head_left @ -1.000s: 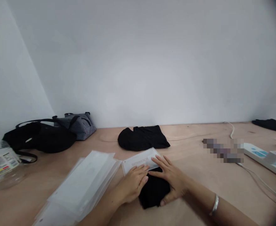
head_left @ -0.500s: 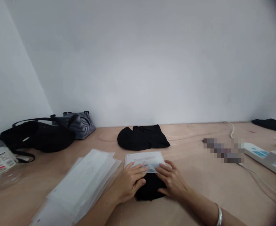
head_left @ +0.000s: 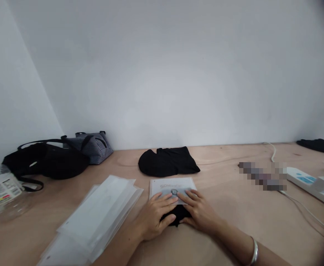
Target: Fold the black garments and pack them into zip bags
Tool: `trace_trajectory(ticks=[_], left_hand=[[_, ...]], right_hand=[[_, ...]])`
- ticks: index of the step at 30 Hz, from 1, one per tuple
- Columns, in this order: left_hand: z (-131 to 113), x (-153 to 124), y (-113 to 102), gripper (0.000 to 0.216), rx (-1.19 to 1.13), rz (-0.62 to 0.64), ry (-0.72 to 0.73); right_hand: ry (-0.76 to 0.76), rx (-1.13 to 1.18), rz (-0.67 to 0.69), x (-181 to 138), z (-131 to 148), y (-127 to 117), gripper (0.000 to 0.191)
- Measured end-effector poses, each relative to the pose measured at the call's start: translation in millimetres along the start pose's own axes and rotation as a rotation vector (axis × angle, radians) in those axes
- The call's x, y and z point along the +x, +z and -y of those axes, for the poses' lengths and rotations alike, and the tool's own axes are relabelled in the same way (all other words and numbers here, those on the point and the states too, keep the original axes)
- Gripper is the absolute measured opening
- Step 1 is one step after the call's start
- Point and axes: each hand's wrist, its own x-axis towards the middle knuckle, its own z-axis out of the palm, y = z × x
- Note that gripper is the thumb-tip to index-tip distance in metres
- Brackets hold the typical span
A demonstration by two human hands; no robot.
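Observation:
Both of my hands rest on a folded black garment point(head_left: 176, 215) at the near middle of the wooden table point(head_left: 234, 207). My left hand point(head_left: 153, 216) lies flat on its left side with fingers stretched forward. My right hand point(head_left: 199, 210) lies flat on its right side, a silver bracelet point(head_left: 254, 251) at the wrist. The fingertips of both hands press on a clear plastic packet point(head_left: 172, 187) with a printed label, which covers the garment's far part. Most of the garment is hidden under my hands and the packet.
A stack of clear plastic bags point(head_left: 95, 221) lies to the left. Another black garment point(head_left: 167, 161) sits farther back. A black bag point(head_left: 44, 160) and a striped bag point(head_left: 91, 146) stand at the left wall, a plastic bottle point(head_left: 0, 190) nearer. A white power strip point(head_left: 311, 183) with cable lies right.
The black garment has slid further into the plastic packet, so less black cloth shows. The packet has turned square to me and both hands moved forward on it.

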Motion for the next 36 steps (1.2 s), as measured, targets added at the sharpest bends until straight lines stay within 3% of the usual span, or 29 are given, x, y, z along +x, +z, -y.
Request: trace_trajectory(ticks=[5, 7, 10, 14, 19, 24, 27, 30, 33, 36], left_hand=[[1, -3, -2, 0.053, 0.032, 0.008, 0.054], [2, -4, -2, 0.058, 0.051, 0.02, 0.07], [4, -5, -3, 0.048, 0.075, -0.003, 0.044], [4, -5, -4, 0.046, 0.052, -0.027, 0.055], [2, -4, -2, 0.033, 0.06, -0.072, 0.078], [0, -5, 1, 0.031, 0.014, -0.179, 0.116], [-3, -7, -1, 0.038, -0.029, -0.218, 0.015], [-3, -8, -1, 0.06, 0.005, -0.129, -0.036], [1, -6, 4, 0.055, 0.027, -0.013, -0.05], [5, -3, 11, 0.054, 0.011, 0.001, -0.058]], right_hand=[[0.013, 0.043, -0.035, -2, 0, -5, 0.046], [-0.021, 0.087, -0.008, -5, 0, -15, 0.055], [-0.082, 0.131, 0.065, -9, -4, -29, 0.069], [-0.095, 0.102, 0.098, -12, -12, -27, 0.052], [-0.152, 0.166, 0.02, -12, -19, -12, 0.037], [0.003, 0.26, -0.091, -12, -14, -14, 0.023], [0.088, 0.334, -0.162, -13, -9, -22, 0.046], [0.057, 0.321, -0.071, -12, -8, -26, 0.067], [0.061, 0.285, 0.094, -10, -10, -21, 0.061], [0.106, 0.279, 0.126, -6, -11, -14, 0.052]])
